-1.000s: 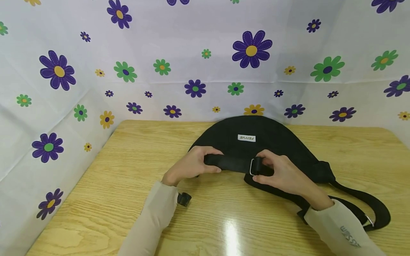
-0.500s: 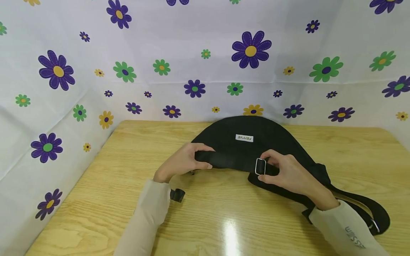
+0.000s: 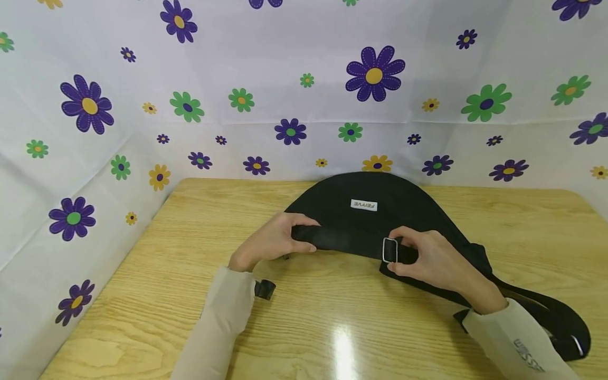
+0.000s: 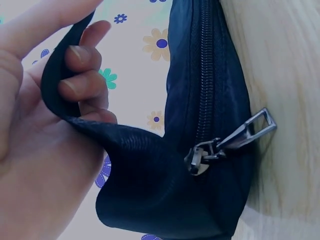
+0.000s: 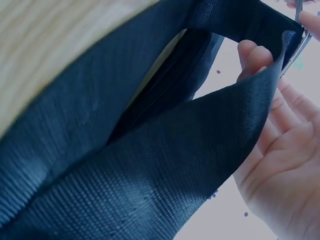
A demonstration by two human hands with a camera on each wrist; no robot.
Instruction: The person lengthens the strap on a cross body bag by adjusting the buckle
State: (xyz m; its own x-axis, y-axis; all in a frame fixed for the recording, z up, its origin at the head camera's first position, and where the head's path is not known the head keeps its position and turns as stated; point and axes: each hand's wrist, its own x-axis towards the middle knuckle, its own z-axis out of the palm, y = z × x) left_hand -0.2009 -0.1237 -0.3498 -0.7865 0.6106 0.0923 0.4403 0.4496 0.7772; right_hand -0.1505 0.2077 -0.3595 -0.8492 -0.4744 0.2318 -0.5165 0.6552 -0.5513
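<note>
A black half-moon bag (image 3: 380,192) with a small white label (image 3: 363,205) lies at the back of the table, flat edge toward me. My left hand (image 3: 275,240) grips its black webbing strap (image 3: 328,238) near the bag's left end, thumb below and fingers above. The strap runs across the bag's front edge to a silver rectangular slider buckle (image 3: 383,250). Right beside this buckle, my right hand (image 3: 429,261) pinches the strap between thumb and fingers. In the left wrist view, a zip (image 4: 205,75) with a metal pull (image 4: 247,132) shows where the strap joins the bag.
Loose strap (image 3: 565,311) loops over the wooden table (image 3: 190,227) at the right, partly behind the right sleeve (image 3: 518,338). A small black piece (image 3: 265,289) sticks out beside the left sleeve (image 3: 218,316). A flower-patterned cloth (image 3: 304,100) stands behind the table.
My hands have spread apart, the left moving left and the right moving slightly right with the buckle. The strap between them is longer, and the buckle's frame faces me more fully.
</note>
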